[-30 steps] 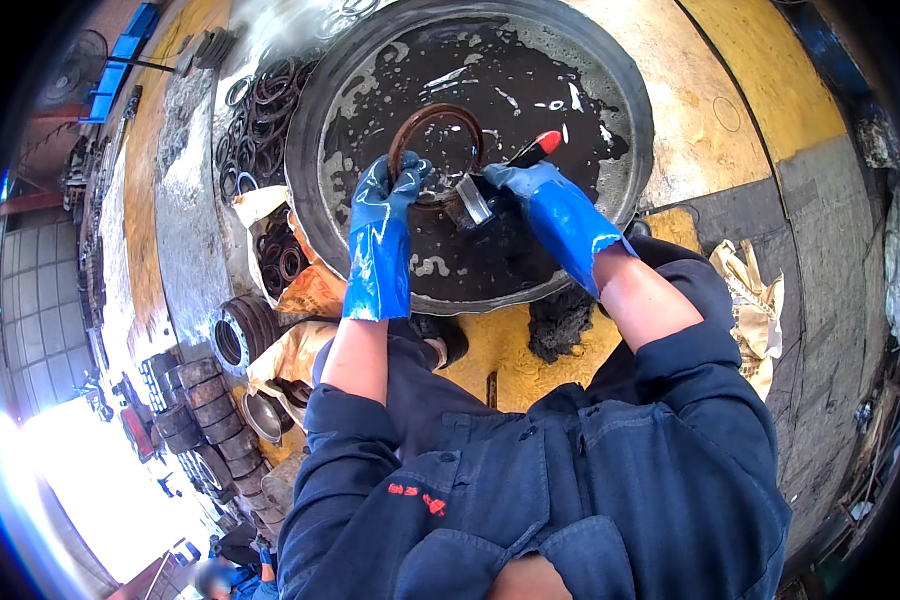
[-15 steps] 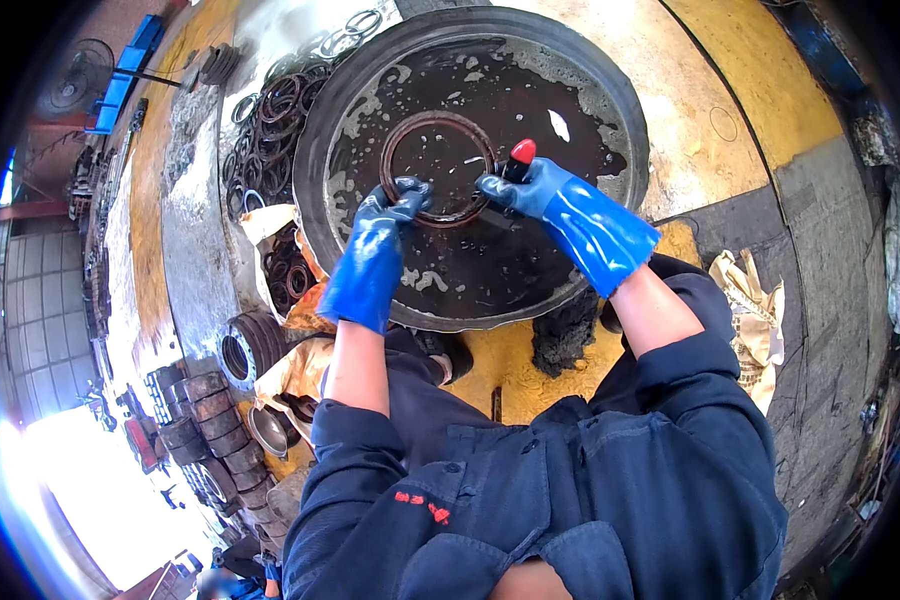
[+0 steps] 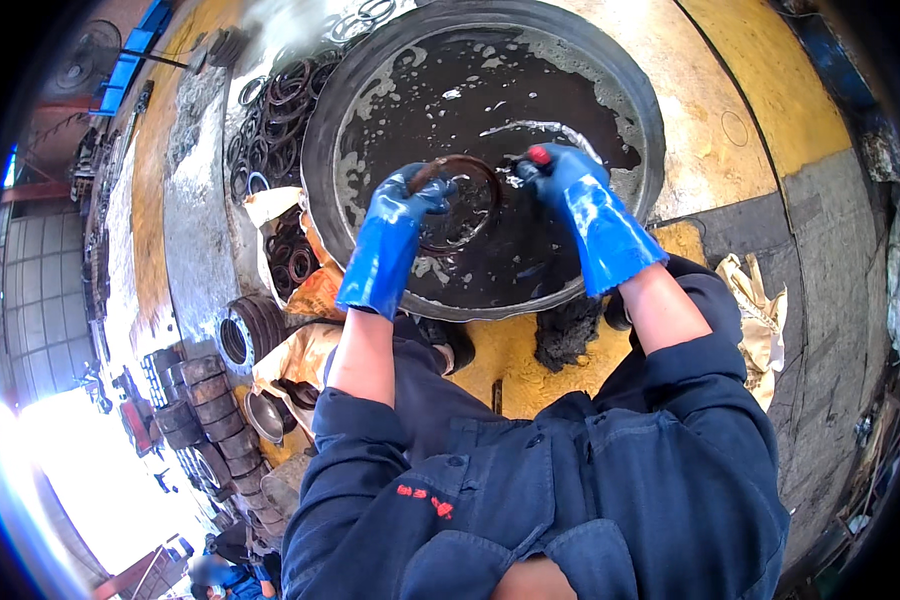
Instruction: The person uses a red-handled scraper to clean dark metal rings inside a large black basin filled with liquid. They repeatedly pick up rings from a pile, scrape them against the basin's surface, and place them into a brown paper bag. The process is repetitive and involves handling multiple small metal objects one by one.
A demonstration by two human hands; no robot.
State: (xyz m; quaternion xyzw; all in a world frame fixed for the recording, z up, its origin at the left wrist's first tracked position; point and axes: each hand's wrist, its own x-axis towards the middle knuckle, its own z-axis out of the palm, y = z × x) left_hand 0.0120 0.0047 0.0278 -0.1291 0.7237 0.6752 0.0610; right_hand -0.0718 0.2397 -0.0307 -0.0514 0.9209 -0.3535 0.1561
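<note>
Basin (image 3: 320,130) of dark liquid; left hand (image 3: 410,195) grips ring (image 3: 465,205), right hand (image 3: 555,170) red-handled tool (image 3: 538,155); rings (image 3: 270,100) piled left.

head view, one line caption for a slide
Gloved left hand holds a ring over a basin; right hand grips a tool.

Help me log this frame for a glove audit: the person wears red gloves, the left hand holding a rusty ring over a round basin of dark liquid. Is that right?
Not quite: the gloves are blue, not red. The head view shows the left hand holding the rusty ring over the round basin of dark liquid, the right hand beside it.
</note>
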